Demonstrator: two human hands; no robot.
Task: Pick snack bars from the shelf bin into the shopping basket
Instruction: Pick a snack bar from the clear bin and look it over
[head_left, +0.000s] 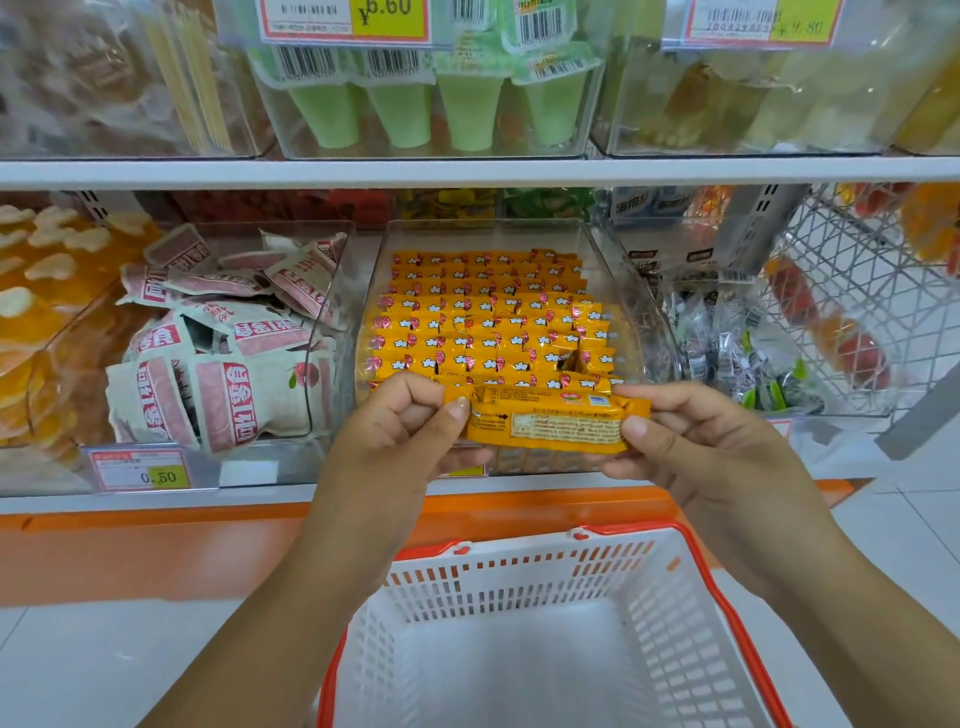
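Fingers (649, 428) of both hands curled, pinching one orange snack bar (550, 423) by its ends: left hand (400, 431), right hand (696, 447). Bar level, in front of clear shelf bin (613, 270) of stacked bars (483, 322), above white shopping basket (519, 566). Shop aisle, pale tiled floor (104, 665).

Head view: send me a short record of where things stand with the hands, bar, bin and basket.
left hand: pinches the bar's left end
right hand: pinches the bar's right end
snack bar: orange wrapper, held level, printed back toward the camera
bin: clear, behind the held bar, holds rows of bars
basket: white with a red rim, below the hands; no bar visible in it
step: bar is out of the bin, not yet in the basket
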